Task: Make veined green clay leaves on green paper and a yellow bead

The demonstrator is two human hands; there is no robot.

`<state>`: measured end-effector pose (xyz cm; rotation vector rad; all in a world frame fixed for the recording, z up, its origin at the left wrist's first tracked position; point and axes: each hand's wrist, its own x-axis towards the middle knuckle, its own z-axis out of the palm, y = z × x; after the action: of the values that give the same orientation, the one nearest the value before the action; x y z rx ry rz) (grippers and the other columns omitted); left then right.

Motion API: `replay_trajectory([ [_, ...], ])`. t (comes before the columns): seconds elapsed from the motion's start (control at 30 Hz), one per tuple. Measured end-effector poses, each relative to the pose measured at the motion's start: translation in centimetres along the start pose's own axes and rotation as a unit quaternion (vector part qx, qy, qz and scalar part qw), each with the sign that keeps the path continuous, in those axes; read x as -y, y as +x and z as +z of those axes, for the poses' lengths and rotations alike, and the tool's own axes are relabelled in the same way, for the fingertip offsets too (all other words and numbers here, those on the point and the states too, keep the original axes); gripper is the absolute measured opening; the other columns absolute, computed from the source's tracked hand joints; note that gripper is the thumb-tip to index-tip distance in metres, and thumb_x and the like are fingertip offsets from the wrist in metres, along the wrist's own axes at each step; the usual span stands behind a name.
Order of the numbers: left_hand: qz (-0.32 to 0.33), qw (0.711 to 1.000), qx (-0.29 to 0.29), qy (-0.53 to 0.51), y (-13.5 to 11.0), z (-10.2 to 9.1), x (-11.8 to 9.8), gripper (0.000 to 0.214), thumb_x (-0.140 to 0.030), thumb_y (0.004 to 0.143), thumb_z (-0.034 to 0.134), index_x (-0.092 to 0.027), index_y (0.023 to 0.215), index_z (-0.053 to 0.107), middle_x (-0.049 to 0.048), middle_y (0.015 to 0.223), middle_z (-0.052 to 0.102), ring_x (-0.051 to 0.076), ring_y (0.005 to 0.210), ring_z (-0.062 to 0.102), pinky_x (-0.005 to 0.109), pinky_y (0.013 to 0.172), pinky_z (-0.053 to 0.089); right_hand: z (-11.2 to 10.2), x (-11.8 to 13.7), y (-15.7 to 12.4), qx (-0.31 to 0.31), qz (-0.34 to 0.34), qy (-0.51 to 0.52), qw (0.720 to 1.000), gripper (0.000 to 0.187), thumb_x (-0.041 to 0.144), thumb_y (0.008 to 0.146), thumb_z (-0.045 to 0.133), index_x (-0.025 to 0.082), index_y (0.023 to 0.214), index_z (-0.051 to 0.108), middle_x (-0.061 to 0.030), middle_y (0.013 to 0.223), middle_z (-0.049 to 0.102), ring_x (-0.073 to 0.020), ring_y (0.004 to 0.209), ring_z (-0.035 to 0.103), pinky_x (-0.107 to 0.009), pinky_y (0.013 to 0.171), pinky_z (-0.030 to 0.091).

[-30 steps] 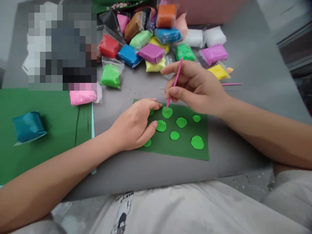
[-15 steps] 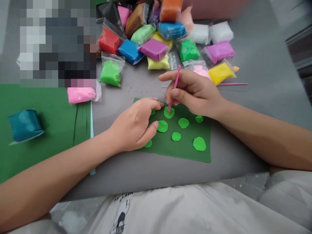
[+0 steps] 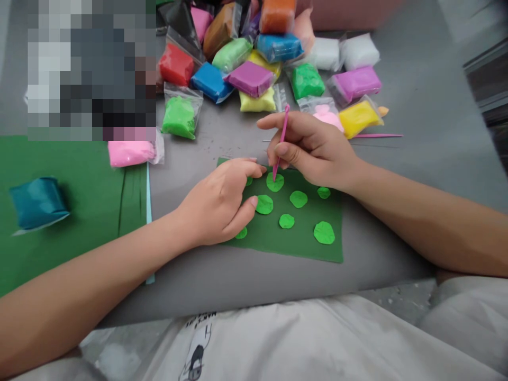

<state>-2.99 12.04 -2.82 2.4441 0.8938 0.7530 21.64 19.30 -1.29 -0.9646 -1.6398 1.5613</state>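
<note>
A pink modelling tool (image 3: pixel 283 132) is pinched upright in my right hand (image 3: pixel 313 151). Its pointed tip is at a flat green clay disc (image 3: pixel 275 182) near the far edge of a dark green sheet (image 3: pixel 301 246). My left hand (image 3: pixel 222 198) lies palm down over the sheet's left part, fingers apart, holding nothing. Beside its thumb is another clay disc (image 3: pixel 264 205), and it partly covers a few more. Several bright green discs with creased lines dot the sheet, including a larger disc (image 3: pixel 324 233) at the near right.
Bagged clay in many colours is piled at the back, with a bright green pack (image 3: pixel 178 117) nearest. A second pink tool (image 3: pixel 377 136) lies beyond my right wrist. At left, a teal pack (image 3: pixel 39 202) rests on green sheets (image 3: pixel 87 222). A blurred-out patch covers the upper left.
The pink tool has tilted slightly, its top shifting a little left while the tip stays at the same disc. My left hand keeps its place.
</note>
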Motion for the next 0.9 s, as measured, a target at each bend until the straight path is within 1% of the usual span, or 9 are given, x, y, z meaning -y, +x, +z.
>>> replay_trajectory([
  [0.07,-0.001,1.0,0.002,0.0,-0.01,-0.01,0.03,0.038,-0.018,0.102,0.049,-0.02,0.139,0.041,0.0189,0.141,0.067,0.035,0.146,0.062,0.061,0.118,0.056,0.09,0.09,0.01,-0.013,0.012,0.012,1.0,0.043,0.039,0.084,0.096,0.029,0.122,0.077,0.0021,0.077,0.072,-0.0197,0.077,0.074,-0.033,0.067,0.065],
  [0.17,0.0,1.0,0.002,0.004,-0.01,-0.03,0.02,0.038,-0.018,0.102,0.05,-0.02,0.139,0.042,0.0187,0.141,0.067,0.035,0.145,0.063,0.061,0.118,0.055,0.06,0.2,0.06,-0.021,0.009,0.018,1.0,0.042,0.042,0.085,0.095,0.03,0.121,0.077,0.002,0.077,0.071,-0.0202,0.079,0.074,-0.033,0.068,0.065],
  [0.27,0.003,1.0,-0.001,0.001,0.0,-0.04,0.0,0.038,-0.017,0.102,0.05,-0.019,0.139,0.042,0.0196,0.141,0.067,0.035,0.145,0.063,0.061,0.118,0.055,-0.07,0.22,0.1,-0.013,-0.004,0.01,1.0,0.043,0.046,0.085,0.095,0.03,0.12,0.077,0.0022,0.077,0.071,-0.0199,0.078,0.074,-0.033,0.068,0.065],
  [0.4,-0.002,1.0,0.002,-0.002,0.01,-0.05,-0.01,0.04,-0.017,0.101,0.051,-0.02,0.139,0.042,0.0184,0.141,0.067,0.035,0.146,0.062,0.061,0.118,0.054,-0.14,0.11,0.09,0.004,-0.02,-0.005,1.0,0.041,0.047,0.087,0.093,0.031,0.121,0.076,0.0029,0.078,0.073,-0.019,0.078,0.074,-0.033,0.07,0.066],
  [0.6,0.012,1.0,-0.006,0.026,0.13,-0.08,-0.11,0.034,-0.019,0.104,0.048,-0.02,0.137,0.04,0.0179,0.139,0.068,0.034,0.143,0.065,0.057,0.116,0.058,-0.2,-0.16,0.16,-0.007,-0.013,-0.004,1.0,0.042,0.046,0.087,0.093,0.032,0.123,0.076,0.0034,0.079,0.072,-0.0185,0.079,0.073,-0.032,0.069,0.065],
  [0.73,0.02,0.999,-0.011,0.035,0.16,-0.12,-0.12,0.031,-0.018,0.105,0.047,-0.018,0.136,0.041,0.0188,0.137,0.07,0.035,0.141,0.066,0.056,0.115,0.059,-0.44,-0.4,0.28,-0.009,-0.034,-0.026,0.999,0.045,0.056,0.088,0.09,0.03,0.122,0.077,0.0018,0.079,0.072,-0.0179,0.077,0.073,-0.03,0.066,0.064],
  [0.83,0.023,0.999,-0.013,0.029,0.13,-0.1,-0.12,0.031,-0.017,0.105,0.047,-0.016,0.136,0.042,0.0212,0.137,0.07,0.036,0.141,0.066,0.057,0.114,0.059,-0.64,-0.59,0.3,0.003,-0.065,-0.054,0.996,0.048,0.065,0.092,0.082,0.029,0.123,0.074,0.0014,0.081,0.072,-0.017,0.076,0.073,-0.029,0.066,0.063],
  [0.9,0.022,0.999,-0.012,0.024,0.12,-0.07,-0.14,0.032,-0.016,0.104,0.049,-0.015,0.136,0.043,0.0219,0.138,0.069,0.037,0.142,0.066,0.057,0.115,0.058,-0.75,-0.69,0.26,-0.002,-0.093,-0.07,0.993,0.049,0.068,0.096,0.076,0.029,0.125,0.072,0.0008,0.082,0.073,-0.016,0.075,0.072,-0.028,0.067,0.063],
])
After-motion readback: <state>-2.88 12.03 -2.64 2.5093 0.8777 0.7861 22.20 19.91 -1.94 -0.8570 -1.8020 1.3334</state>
